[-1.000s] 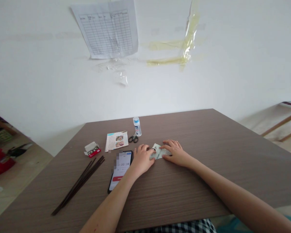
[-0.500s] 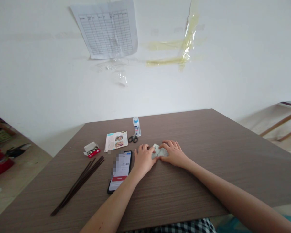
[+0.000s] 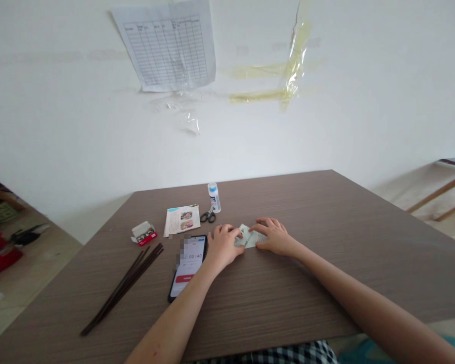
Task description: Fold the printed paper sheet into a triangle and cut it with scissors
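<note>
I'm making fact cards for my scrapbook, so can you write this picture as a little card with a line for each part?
Surface: brown table
Left grip: fingers touching the left side of a small printed paper
Right grip: fingers touching that paper's right side
Phone: timer on screen, partly hidden
Further left: dark sticks, open box
Further back: leaflet, scissors, upright white bottle
Wall: sheet with a grid, yellowish tape
</note>
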`<state>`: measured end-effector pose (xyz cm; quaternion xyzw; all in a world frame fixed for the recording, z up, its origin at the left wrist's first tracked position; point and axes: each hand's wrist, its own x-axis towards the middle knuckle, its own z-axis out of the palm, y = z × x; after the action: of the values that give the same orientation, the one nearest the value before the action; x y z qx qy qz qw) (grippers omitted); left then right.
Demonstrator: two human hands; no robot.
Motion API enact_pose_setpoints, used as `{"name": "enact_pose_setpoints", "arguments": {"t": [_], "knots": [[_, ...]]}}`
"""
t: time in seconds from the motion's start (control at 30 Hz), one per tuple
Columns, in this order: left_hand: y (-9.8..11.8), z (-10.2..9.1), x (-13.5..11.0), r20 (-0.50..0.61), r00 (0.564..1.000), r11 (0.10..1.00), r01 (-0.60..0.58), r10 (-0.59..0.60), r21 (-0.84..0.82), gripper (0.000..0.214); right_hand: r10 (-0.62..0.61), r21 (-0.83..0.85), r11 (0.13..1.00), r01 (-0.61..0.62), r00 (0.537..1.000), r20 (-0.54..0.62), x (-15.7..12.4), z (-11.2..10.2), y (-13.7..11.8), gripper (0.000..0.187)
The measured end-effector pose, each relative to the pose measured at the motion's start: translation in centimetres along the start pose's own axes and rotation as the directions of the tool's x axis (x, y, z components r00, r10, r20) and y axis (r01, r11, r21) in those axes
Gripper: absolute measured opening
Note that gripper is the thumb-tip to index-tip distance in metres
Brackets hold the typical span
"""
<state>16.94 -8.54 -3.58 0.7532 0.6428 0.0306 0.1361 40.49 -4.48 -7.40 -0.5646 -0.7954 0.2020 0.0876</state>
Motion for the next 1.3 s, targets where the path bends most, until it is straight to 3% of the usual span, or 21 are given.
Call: {"name": "enact_pose_setpoints", "arguments": {"t": [0.3,0.67,0.93,1.3], "knots": [[-2.3,-0.8,0.3,0.044,0.998,0.999,-0.045,0.044,0.013,0.051,-0.051,0.046,0.998,0.049,0.997,0.055,0.3,-1.2,1.8,0.069],[-3.3,-2.5,-0.3,0.115,0.993,0.997,-0.006,-0.003,0.081,0.058,-0.121,0.115,0.988,0.107,0.986,0.118,0.7,-2.0,4.0,0.073],[-4.8,-3.1,-0.3,0.132,0.991,0.995,-0.046,0.034,0.087,0.066,-0.172,0.156,0.976,0.150,0.975,0.139,0.9,-2.6,5.5,0.069],[-4.8,-3.8,-0.8,0.161,0.986,0.994,-0.062,0.047,0.093,0.071,-0.216,0.166,0.968,0.188,0.961,0.173,0.8,-3.1,6.2,0.071]]}}
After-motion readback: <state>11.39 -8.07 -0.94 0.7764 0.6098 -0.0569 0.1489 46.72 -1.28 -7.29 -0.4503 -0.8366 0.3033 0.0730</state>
